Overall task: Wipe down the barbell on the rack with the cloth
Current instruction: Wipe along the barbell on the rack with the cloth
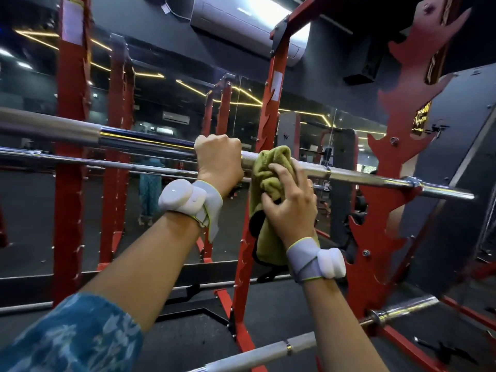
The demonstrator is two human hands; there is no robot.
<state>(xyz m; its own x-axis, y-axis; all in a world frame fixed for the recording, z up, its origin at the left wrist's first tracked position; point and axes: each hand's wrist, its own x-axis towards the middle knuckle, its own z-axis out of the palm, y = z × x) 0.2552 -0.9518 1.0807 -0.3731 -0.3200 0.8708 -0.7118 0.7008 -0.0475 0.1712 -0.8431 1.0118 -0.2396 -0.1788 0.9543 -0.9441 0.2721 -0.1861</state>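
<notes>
my left hand (218, 161) grips the barbell (357, 176) on the red rack (386, 162), right hand (291, 200) clutching the green cloth (271, 167) against it (loosely bunched), so it might slip off mid-wipe.

Blocked leftward along the barbell (145, 142) by the gripping left hand (218, 159), just beside the cloth (271, 170). Open rightward along the bare shaft, as far as the red rack upright (389, 154). Open underneath, down to a near lower bar (268, 350).

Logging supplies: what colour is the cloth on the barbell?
The cloth is olive green; head view.
</notes>
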